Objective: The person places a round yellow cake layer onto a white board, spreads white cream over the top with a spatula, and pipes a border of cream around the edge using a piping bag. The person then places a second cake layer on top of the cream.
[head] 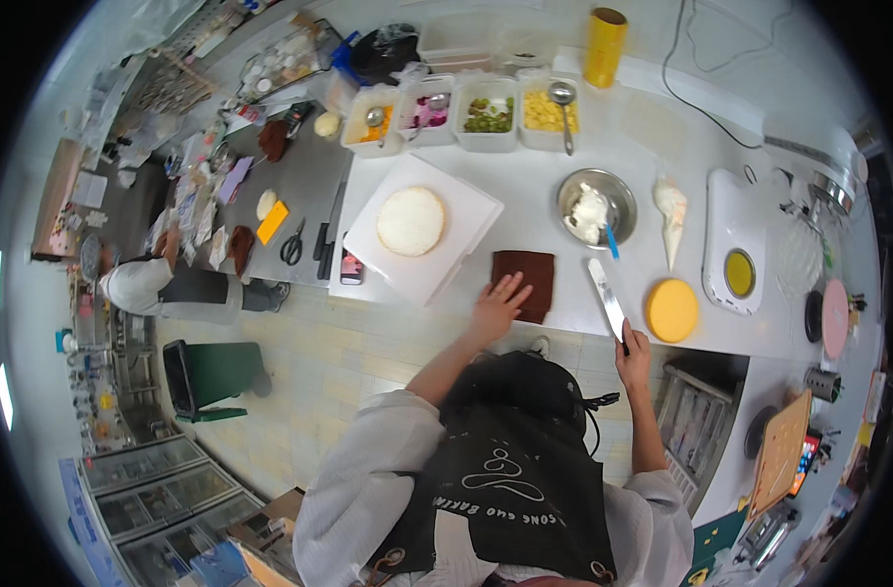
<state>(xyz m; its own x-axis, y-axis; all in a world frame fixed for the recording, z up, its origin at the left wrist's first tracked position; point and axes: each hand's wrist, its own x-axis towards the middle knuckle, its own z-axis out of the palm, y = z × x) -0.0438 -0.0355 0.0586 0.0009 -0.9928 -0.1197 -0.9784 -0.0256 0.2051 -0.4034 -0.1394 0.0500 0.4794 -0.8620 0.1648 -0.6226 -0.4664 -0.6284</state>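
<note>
My left hand (501,304) lies spread, palm down, on a folded brown cloth (538,275) at the near edge of the white table. My right hand (632,348) grips the handle of an offset or straight icing spatula (603,286), whose metal blade carries white smears. Beyond the blade stands a steel bowl (621,194) with white cream (589,211) and a blue-handled tool. A round yellow sponge cake layer (672,310) sits right of my right hand. To the left, a round white-topped cake layer (410,221) rests on stacked white boards (454,249).
Tubs of diced fruit (485,121) line the back, some with ladles. A filled piping bag (670,213) and a white tray (716,242) with a small bowl are at right. A phone (352,268) lies left. Another person (153,286) stands at a bench beyond a green bin (219,374).
</note>
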